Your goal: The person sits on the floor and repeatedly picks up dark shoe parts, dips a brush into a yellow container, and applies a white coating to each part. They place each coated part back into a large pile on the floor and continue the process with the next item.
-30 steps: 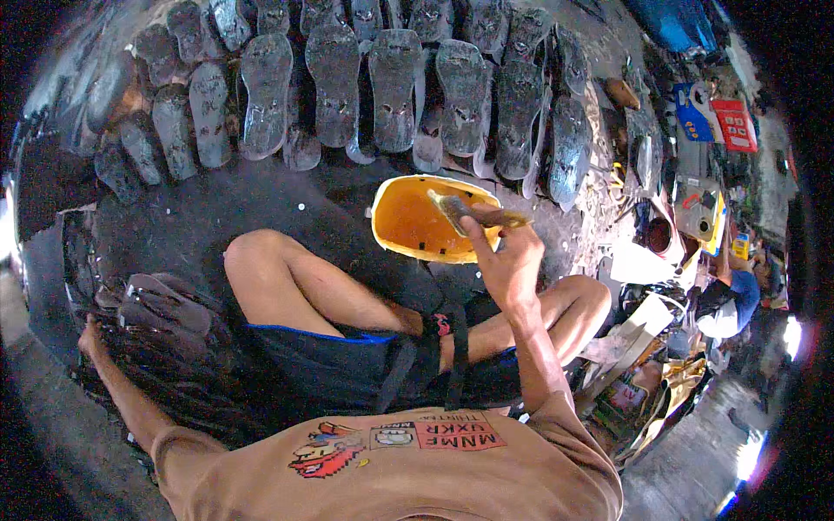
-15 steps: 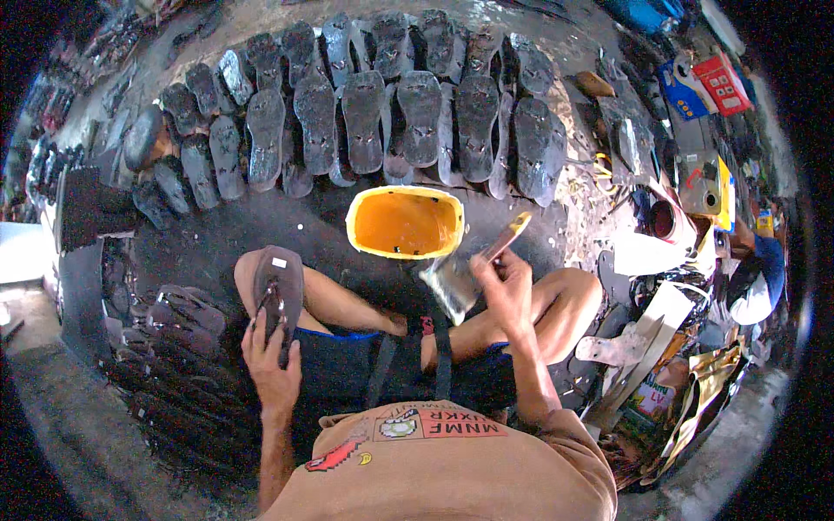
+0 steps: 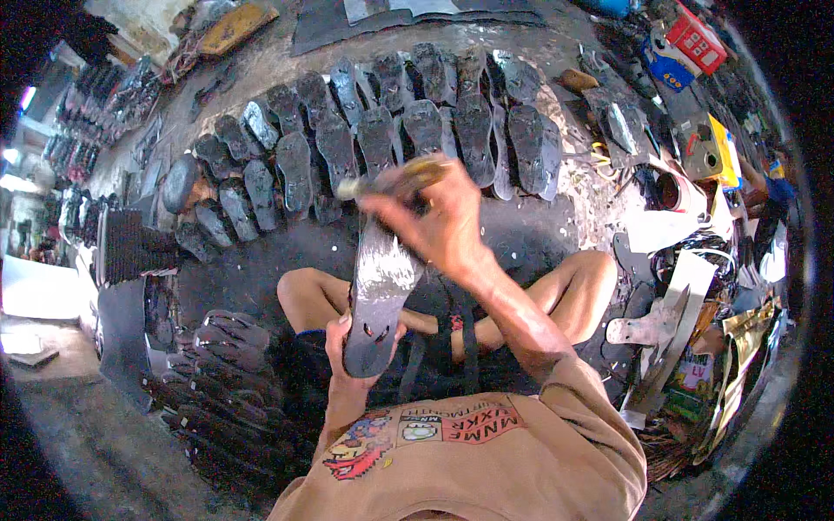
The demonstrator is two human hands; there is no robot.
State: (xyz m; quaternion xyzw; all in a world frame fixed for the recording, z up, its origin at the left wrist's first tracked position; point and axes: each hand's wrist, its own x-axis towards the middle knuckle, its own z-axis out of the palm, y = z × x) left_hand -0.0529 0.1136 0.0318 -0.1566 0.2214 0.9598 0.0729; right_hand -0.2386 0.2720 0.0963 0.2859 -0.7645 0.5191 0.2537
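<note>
My left hand (image 3: pixel 337 340) holds a dark flip-flop (image 3: pixel 373 343) by its lower end, sole side up. The thumb lies along one edge and fingers show at the other. A wet, shiny coat covers the middle of the sole, while the lower end looks matt with small holes. Over the upper end, my right hand (image 3: pixel 443 221) is closed around a brush (image 3: pixel 408 176), smeared by motion. Its bristles cannot be made out, and hand and brush hide the top of the sole.
Rows of dark soles (image 3: pixel 295 174) lie on the floor ahead. Strapped sandals (image 3: pixel 230 339) are heaped at my left. On the right are a white board (image 3: pixel 678 300), a brown cup (image 3: pixel 673 191) and cartons (image 3: pixel 695 43). My crossed legs (image 3: pixel 578 291) frame the work.
The flip-flop has come from my left knee to the middle and now shows its sole. My right hand has carried the brush up and left over it. The yellow tub no longer shows.
</note>
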